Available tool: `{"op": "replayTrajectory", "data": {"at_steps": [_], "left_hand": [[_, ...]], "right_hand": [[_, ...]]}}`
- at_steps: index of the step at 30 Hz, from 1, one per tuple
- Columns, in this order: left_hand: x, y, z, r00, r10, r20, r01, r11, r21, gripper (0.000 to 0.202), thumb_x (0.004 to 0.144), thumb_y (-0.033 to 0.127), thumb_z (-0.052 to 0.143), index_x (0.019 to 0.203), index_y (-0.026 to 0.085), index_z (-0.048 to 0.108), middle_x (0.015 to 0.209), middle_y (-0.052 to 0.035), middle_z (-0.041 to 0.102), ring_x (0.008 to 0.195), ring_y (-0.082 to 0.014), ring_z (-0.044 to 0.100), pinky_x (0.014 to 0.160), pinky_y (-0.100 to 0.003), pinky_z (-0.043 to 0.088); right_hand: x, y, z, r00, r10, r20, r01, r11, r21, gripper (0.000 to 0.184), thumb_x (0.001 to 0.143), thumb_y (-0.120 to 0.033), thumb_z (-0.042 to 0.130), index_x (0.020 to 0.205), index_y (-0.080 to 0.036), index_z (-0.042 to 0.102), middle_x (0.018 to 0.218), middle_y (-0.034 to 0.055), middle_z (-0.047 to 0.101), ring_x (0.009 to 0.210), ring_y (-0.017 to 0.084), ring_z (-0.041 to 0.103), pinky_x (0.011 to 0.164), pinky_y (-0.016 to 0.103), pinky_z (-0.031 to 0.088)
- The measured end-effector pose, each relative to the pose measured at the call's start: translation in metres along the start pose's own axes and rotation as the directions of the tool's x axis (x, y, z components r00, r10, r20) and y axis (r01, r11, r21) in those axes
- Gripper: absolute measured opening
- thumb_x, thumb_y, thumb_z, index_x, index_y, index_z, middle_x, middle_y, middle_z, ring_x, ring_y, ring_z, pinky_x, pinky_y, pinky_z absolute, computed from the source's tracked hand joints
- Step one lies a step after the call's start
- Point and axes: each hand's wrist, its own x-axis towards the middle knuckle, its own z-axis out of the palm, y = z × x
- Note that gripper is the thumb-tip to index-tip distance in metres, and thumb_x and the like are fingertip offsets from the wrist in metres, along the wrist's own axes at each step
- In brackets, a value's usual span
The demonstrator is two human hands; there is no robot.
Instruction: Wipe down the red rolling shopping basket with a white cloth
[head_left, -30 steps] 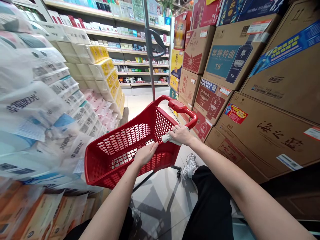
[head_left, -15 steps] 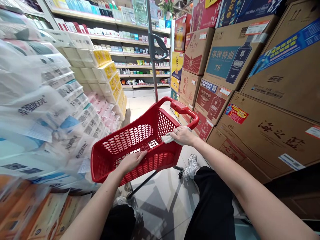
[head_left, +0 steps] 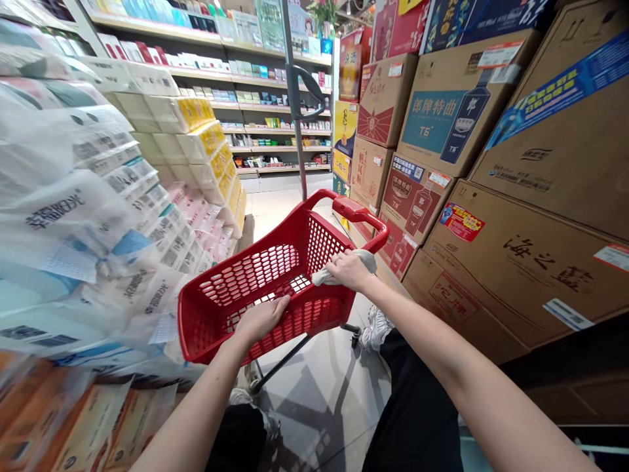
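A red plastic shopping cart (head_left: 314, 314) with perforated basket walls stands in front of me on dark legs with wheels. On its near rim, left of the middle, my left hand (head_left: 263, 320) is closed, the thumb on top and the other fingers hidden below the edge. My right hand (head_left: 350, 270) presses a whitish cloth (head_left: 324, 276) against the rim near the handle end; part of the cloth shows behind the hand. The red handle (head_left: 354, 210) rises just beyond that hand. Inside the basket nothing lies.
Wrapped tissue packs (head_left: 54, 210) are stacked close on the left, with orange packs (head_left: 29, 400) below. Cardboard cartons (head_left: 531, 255) wall the right side. A grey pole (head_left: 298, 144) rises behind the cart. Product shelves (head_left: 275, 118) stand at the back, beyond pale floor tiles (head_left: 270, 203).
My right hand, with the cloth, has slid slightly left along the rim, and more cloth now shows behind it. My left hand stays on the rim. The view has shifted slightly.
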Motion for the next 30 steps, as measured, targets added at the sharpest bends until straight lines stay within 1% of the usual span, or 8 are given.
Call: {"op": "replayTrajectory", "data": {"at_steps": [3, 5, 9, 12, 15, 19, 26, 30], "left_hand": [[-0.001, 0.005, 0.004, 0.999, 0.038, -0.014, -0.038, 0.999, -0.004, 0.071, 0.085, 0.066, 0.008, 0.112, 0.030, 0.063, 0.109, -0.0091, 0.067, 0.101, -0.0306, 0.061, 0.077, -0.036, 0.043], [-0.002, 0.007, 0.005, 0.998, 0.058, -0.020, -0.059, 0.998, -0.004, 0.070, 0.085, 0.067, 0.008, 0.111, 0.032, 0.062, 0.108, -0.0078, 0.068, 0.101, -0.0302, 0.061, 0.077, -0.036, 0.043], [-0.001, 0.008, 0.005, 0.998, 0.064, -0.016, -0.064, 0.998, 0.002, 0.072, 0.085, 0.067, 0.006, 0.108, 0.031, 0.063, 0.107, -0.0069, 0.068, 0.100, -0.0293, 0.061, 0.077, -0.036, 0.043], [0.000, 0.010, 0.004, 0.997, 0.074, -0.024, -0.074, 0.997, -0.014, 0.072, 0.084, 0.068, 0.006, 0.110, 0.030, 0.062, 0.109, -0.0068, 0.068, 0.101, -0.0289, 0.061, 0.077, -0.035, 0.044], [0.002, 0.014, 0.006, 0.995, 0.089, -0.041, -0.091, 0.995, -0.033, 0.072, 0.085, 0.067, 0.006, 0.111, 0.028, 0.061, 0.108, -0.0071, 0.068, 0.101, -0.0283, 0.061, 0.077, -0.034, 0.044], [0.003, 0.018, 0.007, 0.995, 0.083, -0.050, -0.084, 0.996, -0.030, 0.072, 0.086, 0.066, 0.005, 0.111, 0.028, 0.061, 0.111, -0.0067, 0.067, 0.103, -0.0279, 0.061, 0.078, -0.034, 0.043], [0.006, 0.012, 0.006, 0.999, 0.034, -0.020, -0.034, 0.999, -0.014, 0.073, 0.084, 0.069, 0.005, 0.115, 0.031, 0.059, 0.111, -0.0067, 0.067, 0.104, -0.0299, 0.060, 0.079, -0.037, 0.043], [0.003, 0.019, 0.007, 0.999, 0.024, -0.026, -0.024, 1.000, -0.013, 0.075, 0.085, 0.068, 0.004, 0.112, 0.029, 0.062, 0.110, -0.0076, 0.067, 0.102, -0.0297, 0.060, 0.079, -0.036, 0.043]], "right_hand": [[0.008, -0.026, 0.010, 1.000, -0.019, -0.016, 0.019, 0.999, 0.042, 0.040, 0.089, -0.054, 0.045, 0.092, -0.017, 0.061, 0.089, 0.0084, 0.064, 0.085, 0.022, 0.057, 0.079, 0.036, 0.034], [0.010, -0.033, 0.014, 1.000, -0.022, -0.018, 0.023, 0.998, 0.060, 0.041, 0.089, -0.055, 0.044, 0.093, -0.018, 0.060, 0.088, 0.0078, 0.064, 0.085, 0.022, 0.057, 0.078, 0.036, 0.035], [0.001, -0.006, 0.009, 1.000, -0.013, -0.018, 0.013, 1.000, 0.027, 0.033, 0.088, -0.050, 0.050, 0.095, -0.019, 0.060, 0.092, 0.0072, 0.063, 0.089, 0.022, 0.056, 0.082, 0.036, 0.034], [-0.013, 0.030, 0.001, 0.998, 0.051, -0.038, -0.052, 0.998, -0.021, 0.034, 0.086, -0.050, 0.052, 0.095, -0.018, 0.061, 0.093, 0.0091, 0.063, 0.093, 0.024, 0.053, 0.087, 0.039, 0.032], [-0.021, 0.050, -0.002, 0.991, 0.113, -0.075, -0.118, 0.991, -0.062, 0.034, 0.085, -0.048, 0.055, 0.099, -0.017, 0.061, 0.095, 0.0103, 0.062, 0.096, 0.025, 0.051, 0.094, 0.042, 0.027], [-0.020, 0.051, 0.001, 0.989, 0.133, -0.068, -0.138, 0.987, -0.084, 0.032, 0.084, -0.045, 0.057, 0.098, -0.016, 0.060, 0.096, 0.0114, 0.062, 0.096, 0.026, 0.050, 0.094, 0.042, 0.026], [-0.013, 0.049, -0.004, 0.995, 0.101, 0.009, -0.100, 0.991, -0.085, 0.037, 0.087, -0.049, 0.050, 0.097, -0.015, 0.059, 0.096, 0.0114, 0.061, 0.094, 0.026, 0.050, 0.087, 0.039, 0.030], [-0.012, 0.028, 0.005, 0.992, 0.122, -0.019, -0.123, 0.991, -0.045, 0.039, 0.084, -0.052, 0.054, 0.097, -0.016, 0.059, 0.097, 0.0104, 0.060, 0.094, 0.026, 0.050, 0.089, 0.040, 0.028]]}}
